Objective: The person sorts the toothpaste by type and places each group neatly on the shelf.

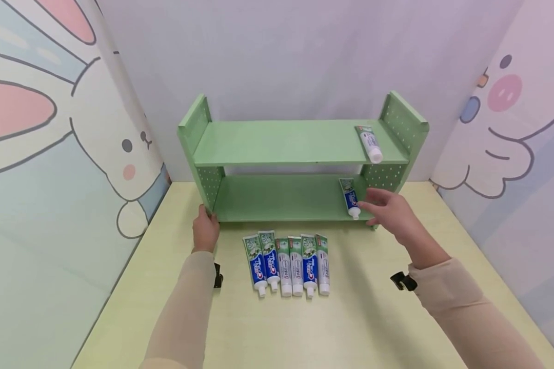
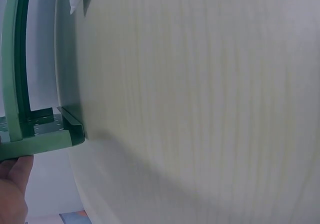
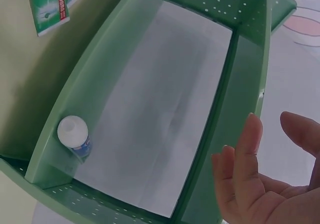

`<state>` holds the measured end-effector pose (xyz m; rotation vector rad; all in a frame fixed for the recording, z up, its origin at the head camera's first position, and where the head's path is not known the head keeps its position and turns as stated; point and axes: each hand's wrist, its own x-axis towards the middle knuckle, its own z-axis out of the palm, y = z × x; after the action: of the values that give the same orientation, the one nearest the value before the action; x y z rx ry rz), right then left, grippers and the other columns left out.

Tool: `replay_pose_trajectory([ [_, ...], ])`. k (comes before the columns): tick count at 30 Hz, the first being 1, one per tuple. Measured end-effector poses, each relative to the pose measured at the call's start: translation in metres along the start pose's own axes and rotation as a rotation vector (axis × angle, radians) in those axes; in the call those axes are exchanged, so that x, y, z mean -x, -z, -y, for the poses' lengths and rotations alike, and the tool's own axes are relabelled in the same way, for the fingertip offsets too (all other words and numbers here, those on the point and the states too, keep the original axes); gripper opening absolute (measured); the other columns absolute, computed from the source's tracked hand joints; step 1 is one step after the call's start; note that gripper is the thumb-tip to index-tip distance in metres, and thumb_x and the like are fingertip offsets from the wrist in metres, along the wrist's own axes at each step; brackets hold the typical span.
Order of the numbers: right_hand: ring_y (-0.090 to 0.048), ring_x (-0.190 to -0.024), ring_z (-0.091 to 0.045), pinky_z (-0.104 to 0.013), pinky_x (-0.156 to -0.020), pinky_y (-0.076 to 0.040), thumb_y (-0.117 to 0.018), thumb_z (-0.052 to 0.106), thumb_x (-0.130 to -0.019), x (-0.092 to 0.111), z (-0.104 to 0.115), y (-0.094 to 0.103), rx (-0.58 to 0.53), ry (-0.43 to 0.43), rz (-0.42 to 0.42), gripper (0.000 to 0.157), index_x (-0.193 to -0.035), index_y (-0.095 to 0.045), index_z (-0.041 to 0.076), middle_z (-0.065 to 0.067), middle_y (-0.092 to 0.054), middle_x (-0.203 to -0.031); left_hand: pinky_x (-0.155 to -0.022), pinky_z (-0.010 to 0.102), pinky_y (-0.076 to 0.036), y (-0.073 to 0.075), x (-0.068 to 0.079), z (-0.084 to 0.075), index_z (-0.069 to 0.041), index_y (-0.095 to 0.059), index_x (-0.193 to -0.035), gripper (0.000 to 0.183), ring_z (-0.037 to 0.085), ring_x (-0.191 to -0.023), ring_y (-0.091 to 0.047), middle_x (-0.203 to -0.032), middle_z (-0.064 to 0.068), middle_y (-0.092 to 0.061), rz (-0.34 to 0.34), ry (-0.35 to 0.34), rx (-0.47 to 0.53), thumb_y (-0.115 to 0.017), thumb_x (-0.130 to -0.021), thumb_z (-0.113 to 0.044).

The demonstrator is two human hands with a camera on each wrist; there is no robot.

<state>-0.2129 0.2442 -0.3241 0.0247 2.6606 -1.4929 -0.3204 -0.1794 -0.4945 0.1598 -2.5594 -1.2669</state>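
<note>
A green two-tier shelf rack (image 1: 277, 141) stands at the back of the table. My left hand (image 1: 205, 231) grips the lower front corner of its left side panel, fingertips against the green metal in the left wrist view. Beside the right end of the lower tier, my right hand (image 1: 392, 212) hovers with fingers loosely bent and nothing between them. Just left of those fingers lies a blue-and-green toothpaste tube (image 1: 351, 199), its white cap toward the front edge. On the upper tier, a white-and-green toothpaste tube (image 1: 369, 143) lies at the right end, cap forward.
Several toothpaste tubes lie side by side on the table in front of the rack, among them a blue-and-green one (image 1: 256, 264) and a white-and-green one (image 1: 296, 266). Cartoon-printed walls (image 1: 120, 128) enclose the pale wooden table (image 1: 277, 333) at the back and sides.
</note>
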Motion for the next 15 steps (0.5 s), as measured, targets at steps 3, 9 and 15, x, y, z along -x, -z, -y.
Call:
replay_pose_trajectory([
  [3,-0.064,-0.079,-0.017,-0.032,-0.079,-0.052,-0.059,0.021,-0.100,0.000,-0.001,-0.003,0.010,-0.003,0.002,0.066,-0.149,-0.026,-0.007,-0.029,-0.039,-0.143,-0.089,0.052,-0.047,0.000,-0.002,0.001,0.002,-0.040,-0.129,0.029,0.042,-0.115,-0.055,-0.123,0.031,-0.056,0.002,0.000,0.000,-0.046,-0.103,-0.008],
  [9,-0.065,-0.084,-0.025,-0.046,-0.089,-0.048,-0.058,0.023,-0.100,0.000,-0.006,-0.013,0.026,-0.003,0.024,0.066,-0.148,-0.026,-0.009,-0.029,-0.040,-0.142,-0.085,0.052,-0.048,0.001,-0.003,0.001,0.003,-0.040,-0.128,0.029,0.042,-0.111,-0.057,-0.120,0.032,-0.057,-0.005,-0.005,-0.001,-0.046,-0.103,-0.009],
  [15,-0.065,-0.088,-0.027,-0.043,-0.085,-0.051,-0.057,0.022,-0.100,0.002,-0.015,-0.025,0.011,-0.012,0.053,0.065,-0.148,-0.026,-0.009,-0.030,-0.040,-0.142,-0.087,0.052,-0.048,0.001,0.000,-0.001,0.003,-0.040,-0.129,0.030,0.043,-0.112,-0.057,-0.122,0.032,-0.056,0.000,0.010,-0.004,-0.046,-0.103,-0.008],
])
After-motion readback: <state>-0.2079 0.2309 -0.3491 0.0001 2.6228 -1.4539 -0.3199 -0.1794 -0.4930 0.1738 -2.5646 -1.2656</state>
